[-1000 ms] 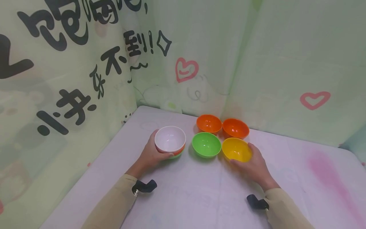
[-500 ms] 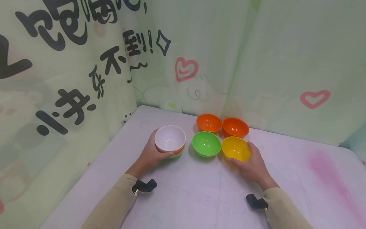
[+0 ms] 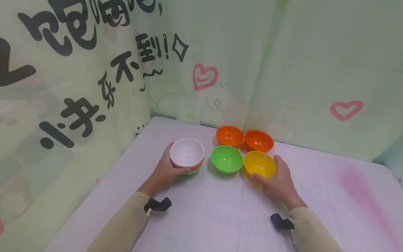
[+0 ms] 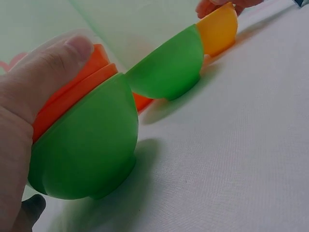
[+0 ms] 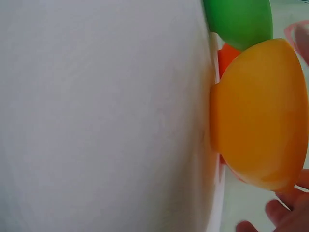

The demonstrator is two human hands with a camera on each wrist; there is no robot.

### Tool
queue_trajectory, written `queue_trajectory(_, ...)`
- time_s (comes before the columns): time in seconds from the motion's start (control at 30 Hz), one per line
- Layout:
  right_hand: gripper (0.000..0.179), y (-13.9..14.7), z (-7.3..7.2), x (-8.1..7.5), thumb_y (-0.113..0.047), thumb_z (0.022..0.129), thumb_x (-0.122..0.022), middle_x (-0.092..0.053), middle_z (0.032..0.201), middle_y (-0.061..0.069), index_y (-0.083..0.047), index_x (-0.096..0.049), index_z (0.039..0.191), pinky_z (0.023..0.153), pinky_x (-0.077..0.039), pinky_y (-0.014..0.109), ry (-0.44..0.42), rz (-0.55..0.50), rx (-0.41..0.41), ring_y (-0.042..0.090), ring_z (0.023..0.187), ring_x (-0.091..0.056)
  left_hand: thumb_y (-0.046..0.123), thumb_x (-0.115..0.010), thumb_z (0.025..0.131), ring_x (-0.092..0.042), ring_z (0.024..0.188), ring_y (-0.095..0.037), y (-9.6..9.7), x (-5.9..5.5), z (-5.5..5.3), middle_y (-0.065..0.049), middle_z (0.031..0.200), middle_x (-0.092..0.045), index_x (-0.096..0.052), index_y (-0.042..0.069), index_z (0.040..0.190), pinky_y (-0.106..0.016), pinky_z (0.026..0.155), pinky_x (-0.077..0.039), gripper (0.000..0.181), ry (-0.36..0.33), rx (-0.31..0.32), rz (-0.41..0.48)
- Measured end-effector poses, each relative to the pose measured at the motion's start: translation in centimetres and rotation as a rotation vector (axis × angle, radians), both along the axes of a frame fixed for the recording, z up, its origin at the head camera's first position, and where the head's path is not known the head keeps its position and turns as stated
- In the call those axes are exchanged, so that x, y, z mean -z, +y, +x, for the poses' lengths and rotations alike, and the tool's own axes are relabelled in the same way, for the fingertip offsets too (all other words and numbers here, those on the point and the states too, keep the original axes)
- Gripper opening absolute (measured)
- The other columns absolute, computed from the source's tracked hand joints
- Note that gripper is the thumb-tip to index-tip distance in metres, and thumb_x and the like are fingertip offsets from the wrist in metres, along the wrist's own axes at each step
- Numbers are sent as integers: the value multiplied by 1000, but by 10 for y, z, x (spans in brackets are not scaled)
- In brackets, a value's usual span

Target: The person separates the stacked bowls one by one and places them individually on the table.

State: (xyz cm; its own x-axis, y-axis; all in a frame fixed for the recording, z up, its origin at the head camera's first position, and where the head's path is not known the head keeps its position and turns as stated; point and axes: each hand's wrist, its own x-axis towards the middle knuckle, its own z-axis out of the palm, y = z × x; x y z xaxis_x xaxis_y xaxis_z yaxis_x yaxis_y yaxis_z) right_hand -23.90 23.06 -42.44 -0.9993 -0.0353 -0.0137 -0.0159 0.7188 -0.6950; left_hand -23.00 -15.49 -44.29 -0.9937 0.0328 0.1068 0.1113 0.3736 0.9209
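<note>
On the left, my left hand (image 3: pixel 165 171) grips a stack of nested bowls, its thumb lying along the near side. The top one is a white bowl (image 3: pixel 187 153); orange bowls (image 4: pixel 72 99) show under it, and a green bowl (image 4: pixel 91 140) forms the bottom. My right hand (image 3: pixel 280 180) holds a yellow bowl (image 3: pixel 260 163) at its rim, thumb on the near side and fingers on the right. The yellow bowl stands upright on the table, its foot visible in the right wrist view. A single green bowl (image 3: pixel 227 159) sits just left of it.
Two orange bowls stand side by side behind, a left one (image 3: pixel 230 135) and a right one (image 3: pixel 259 140). The table (image 3: pixel 204 217) has a pale cloth with a pink patch on the right. A printed curtain (image 3: pixel 283 70) hangs along the back and left edges.
</note>
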Motion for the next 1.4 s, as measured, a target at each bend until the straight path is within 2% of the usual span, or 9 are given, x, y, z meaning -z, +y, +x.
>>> queue_trajectory(0.13, 113, -7, 1, -6, -48, 80, -81, -19, 159, 26, 1, -15, 158, 110, -22, 69, 171, -8, -6, 47, 142, -20, 24, -91, 72, -35, 140, -35, 0, -1, 0, -20, 155, -31, -10, 3, 158, -52, 115, -30, 120, -12, 5, 8)
queue_trajectory(0.27, 103, -27, 1, -19, -36, 79, -83, -28, 157, 23, 1, -24, 155, 111, -23, 67, 294, -54, -57, 44, 142, -25, 23, -91, 72, -35, 140, -35, -1, -1, -1, -20, 154, -32, -10, 3, 158, -52, 114, -31, 119, -28, 13, 5)
queue_trajectory(0.47, 103, -76, 0, -42, -32, 76, -86, -33, 156, 18, -1, -27, 155, 112, -30, 59, 354, -132, -205, 38, 138, -35, 23, -92, 71, -38, 138, -35, -1, -1, -1, -19, 152, -36, -14, 3, 157, -52, 113, -34, 117, -24, 10, -9)
queue_trajectory(0.63, 100, -119, -6, -49, -35, 75, -87, -37, 155, 13, -6, -31, 154, 109, -37, 56, 345, -167, -315, 33, 135, -41, 24, -93, 70, -41, 135, -33, -1, 3, -2, -18, 149, -40, -18, 2, 155, -51, 111, -37, 115, 10, 16, -3)
queue_trajectory(0.73, 100, -141, -11, -48, -38, 75, -87, -38, 155, 12, -8, -33, 154, 108, -39, 55, 327, -145, -341, 32, 136, -41, 25, -93, 70, -42, 134, -31, -1, 3, -2, -15, 148, -41, -21, 4, 154, -50, 109, -40, 112, 24, 20, -9)
queue_trajectory(0.9, 104, -170, -14, -43, -43, 74, -86, -33, 157, 9, -15, -29, 156, 106, -39, 60, 166, -161, -359, 31, 139, -38, 25, -92, 71, -41, 135, -33, -1, 1, 0, -16, 149, -40, -20, 5, 155, -52, 110, -38, 113, 6, 2, -45)
queue_trajectory(1.0, 105, -180, -15, -37, -42, 73, -87, -35, 156, 10, -14, -29, 156, 105, -40, 59, 97, -198, -368, 31, 137, -39, 25, -93, 71, -40, 136, -34, -2, 0, 1, -18, 150, -38, -19, 5, 156, -52, 111, -36, 115, -8, -4, -55)
queue_trajectory(1.27, 118, -200, -22, -23, -51, 64, -90, -43, 148, 3, -14, -28, 157, 100, -48, 49, 36, -224, -380, 24, 125, -47, 43, -91, 70, -38, 138, -34, -6, 0, 0, -17, 153, -36, -17, 7, 157, -54, 112, -34, 119, -18, 5, -58)
queue_trajectory(1.4, 119, -204, -21, -21, -51, 63, -90, -43, 146, 2, -16, -27, 157, 98, -48, 49, 11, -213, -369, 24, 124, -46, 41, -90, 72, -37, 139, -34, -6, 1, 2, -17, 154, -34, -17, 7, 157, -53, 113, -33, 117, -27, 13, -47)
